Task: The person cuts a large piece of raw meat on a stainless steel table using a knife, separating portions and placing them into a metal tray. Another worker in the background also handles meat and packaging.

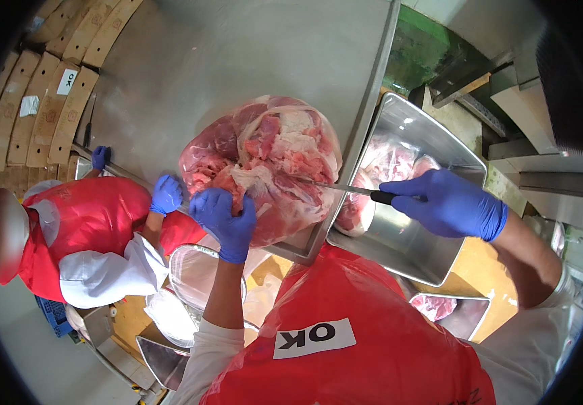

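Observation:
A large piece of raw meat (288, 145), pink with white fat, lies on the steel table's near edge in front of me. My left hand (224, 221), in a blue glove, has its fingers curled onto the meat's near left side, closed on loose flesh there. In my right hand (448, 204), also gloved in blue, is the black handle of a knife (335, 184). The blade reaches leftward across the meat's right side, its tip sunk in or hidden by the flesh near the middle.
The steel table (237, 47) stretches away ahead. A deep steel tub (418, 244) holding meat stands to the right, with a smaller steel container (470, 316) below it. At the left is a person in a red apron (99, 209), gloved hands at the table edge. Stacked cardboard boxes (38, 108) stand beyond.

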`<state>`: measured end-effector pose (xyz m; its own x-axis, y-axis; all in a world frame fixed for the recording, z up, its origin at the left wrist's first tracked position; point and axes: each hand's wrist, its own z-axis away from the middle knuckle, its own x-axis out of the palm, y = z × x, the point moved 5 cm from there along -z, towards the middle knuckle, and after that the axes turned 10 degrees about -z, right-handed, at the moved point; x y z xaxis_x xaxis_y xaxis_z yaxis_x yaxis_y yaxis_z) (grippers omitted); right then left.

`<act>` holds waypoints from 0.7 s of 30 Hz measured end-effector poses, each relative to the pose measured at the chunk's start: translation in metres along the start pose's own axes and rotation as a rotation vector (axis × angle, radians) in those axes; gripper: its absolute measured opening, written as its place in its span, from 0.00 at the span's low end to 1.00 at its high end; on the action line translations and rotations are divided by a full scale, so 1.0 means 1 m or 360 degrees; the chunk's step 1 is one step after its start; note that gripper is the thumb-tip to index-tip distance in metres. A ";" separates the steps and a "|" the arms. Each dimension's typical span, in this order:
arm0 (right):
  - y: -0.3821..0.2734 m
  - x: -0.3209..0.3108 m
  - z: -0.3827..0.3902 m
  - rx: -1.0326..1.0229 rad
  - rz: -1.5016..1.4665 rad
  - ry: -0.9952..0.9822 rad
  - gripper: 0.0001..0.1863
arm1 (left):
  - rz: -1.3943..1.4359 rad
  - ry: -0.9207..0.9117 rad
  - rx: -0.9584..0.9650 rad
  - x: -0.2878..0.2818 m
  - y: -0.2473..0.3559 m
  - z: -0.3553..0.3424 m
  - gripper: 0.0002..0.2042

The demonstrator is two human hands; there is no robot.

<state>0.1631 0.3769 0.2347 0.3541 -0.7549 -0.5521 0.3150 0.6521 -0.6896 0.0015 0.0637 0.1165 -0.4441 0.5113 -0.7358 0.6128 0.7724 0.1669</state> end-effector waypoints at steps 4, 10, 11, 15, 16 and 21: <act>-0.021 -0.021 -0.027 0.0176 -0.0003 -0.0213 0.18 | 0.0155 -0.0056 -0.0010 0.003 0.000 -0.003 0.14; -0.044 -0.009 -0.039 0.0340 0.0048 -0.0162 0.19 | 0.0347 -0.0139 -0.0027 0.006 -0.002 0.000 0.14; -0.032 0.005 -0.029 0.0344 0.0038 -0.0076 0.19 | 0.0336 -0.0132 -0.0027 0.005 0.000 0.001 0.15; 0.019 0.084 0.011 0.0237 -0.0094 0.0489 0.21 | 0.0337 -0.0162 -0.0094 0.007 0.002 0.001 0.16; 0.032 0.102 0.019 0.0206 -0.0145 0.0632 0.22 | 0.0318 -0.0161 -0.0057 0.008 0.004 0.001 0.16; 0.088 0.184 0.007 0.0225 -0.0288 0.0613 0.29 | 0.0144 -0.0036 -0.0029 0.004 0.007 0.006 0.16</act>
<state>0.2618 0.2962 0.0759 -0.0632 -0.8112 -0.5814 0.4682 0.4903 -0.7351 0.0078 0.0693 0.1108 -0.3728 0.5707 -0.7317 0.6376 0.7304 0.2448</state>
